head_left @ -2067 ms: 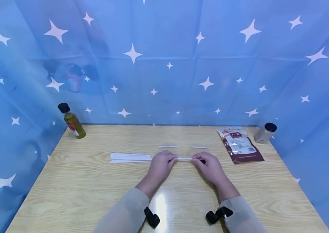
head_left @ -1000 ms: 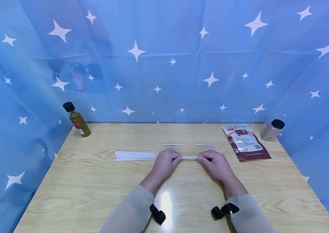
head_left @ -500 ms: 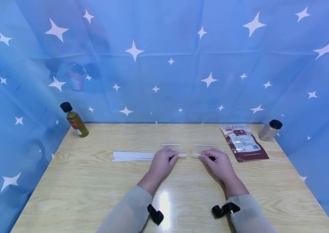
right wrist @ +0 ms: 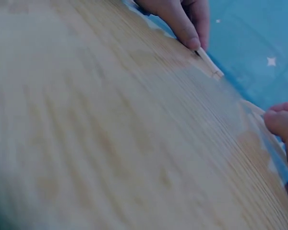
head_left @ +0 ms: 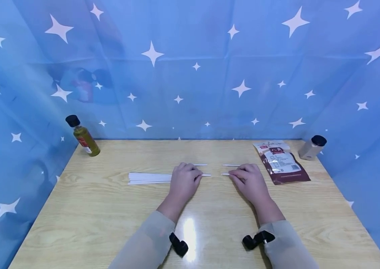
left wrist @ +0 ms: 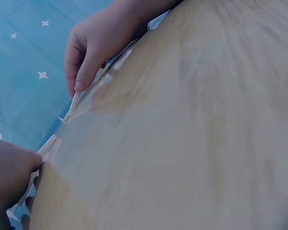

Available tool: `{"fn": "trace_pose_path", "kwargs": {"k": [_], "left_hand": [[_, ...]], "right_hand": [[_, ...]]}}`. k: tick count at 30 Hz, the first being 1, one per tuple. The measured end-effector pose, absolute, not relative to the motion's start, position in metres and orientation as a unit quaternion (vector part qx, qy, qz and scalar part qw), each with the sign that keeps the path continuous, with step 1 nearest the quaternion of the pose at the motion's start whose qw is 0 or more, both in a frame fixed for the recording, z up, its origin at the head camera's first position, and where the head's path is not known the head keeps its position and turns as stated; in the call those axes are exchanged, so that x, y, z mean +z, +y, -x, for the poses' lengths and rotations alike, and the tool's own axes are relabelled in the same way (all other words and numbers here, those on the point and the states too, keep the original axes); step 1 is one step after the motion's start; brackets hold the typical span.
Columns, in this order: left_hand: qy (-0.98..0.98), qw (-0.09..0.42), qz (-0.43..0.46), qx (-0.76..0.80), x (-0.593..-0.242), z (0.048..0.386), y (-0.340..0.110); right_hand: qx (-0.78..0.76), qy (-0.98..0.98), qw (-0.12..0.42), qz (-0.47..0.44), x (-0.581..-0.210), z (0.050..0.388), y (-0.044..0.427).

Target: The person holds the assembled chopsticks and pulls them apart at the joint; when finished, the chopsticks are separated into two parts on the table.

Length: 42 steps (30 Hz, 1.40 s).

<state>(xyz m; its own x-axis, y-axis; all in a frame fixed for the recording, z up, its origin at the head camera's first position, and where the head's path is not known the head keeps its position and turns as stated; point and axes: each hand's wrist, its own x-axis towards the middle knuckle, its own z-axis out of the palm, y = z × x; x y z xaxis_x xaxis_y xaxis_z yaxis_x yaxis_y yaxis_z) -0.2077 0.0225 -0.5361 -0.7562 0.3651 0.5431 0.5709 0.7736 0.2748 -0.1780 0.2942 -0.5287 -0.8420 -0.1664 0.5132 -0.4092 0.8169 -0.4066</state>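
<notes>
Near the middle of the table in the head view, my left hand point(head_left: 184, 182) pinches a short white stick piece point(head_left: 206, 175), its end jutting to the right. Opposite it, my right hand point(head_left: 249, 184) pinches another short white stick piece point(head_left: 225, 174) pointing left. A gap separates the two ends. Just behind the hands lie two more short white pieces, one at left point(head_left: 201, 164) and one at right point(head_left: 231, 165), each partly hidden by a hand. Several long white sticks point(head_left: 149, 178) lie side by side left of my left hand, which covers their right ends.
A green-brown bottle point(head_left: 86, 141) with a black cap stands at the back left. At the back right are a maroon and white packet point(head_left: 282, 162) and a black-lidded jar point(head_left: 312, 148). A blue star-patterned cloth point(head_left: 190, 82) hangs behind the wooden table point(head_left: 223, 231).
The single white stick that both hands held is now two pieces, one in each hand. Both hands have moved farther back, toward the two short pieces lying there.
</notes>
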Motion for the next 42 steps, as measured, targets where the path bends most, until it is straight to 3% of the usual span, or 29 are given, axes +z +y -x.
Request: {"fn": "trace_pose_path", "kwargs": {"k": [19, 28, 42], "left_hand": [[-0.920, 0.276, 0.191, -0.204, -0.535, 0.230, 0.031], [-0.942, 0.222, 0.159, -0.193, -0.532, 0.232, 0.034], [-0.932, 0.232, 0.154, -0.233, -0.532, 0.238, 0.034]], "right_hand": [[0.237, -0.916, 0.281, -0.162, -0.533, 0.199, 0.298], [0.214, -0.926, 0.275, -0.145, -0.533, 0.209, 0.302], [0.213, -0.927, 0.273, -0.147, -0.530, 0.213, 0.298]]}}
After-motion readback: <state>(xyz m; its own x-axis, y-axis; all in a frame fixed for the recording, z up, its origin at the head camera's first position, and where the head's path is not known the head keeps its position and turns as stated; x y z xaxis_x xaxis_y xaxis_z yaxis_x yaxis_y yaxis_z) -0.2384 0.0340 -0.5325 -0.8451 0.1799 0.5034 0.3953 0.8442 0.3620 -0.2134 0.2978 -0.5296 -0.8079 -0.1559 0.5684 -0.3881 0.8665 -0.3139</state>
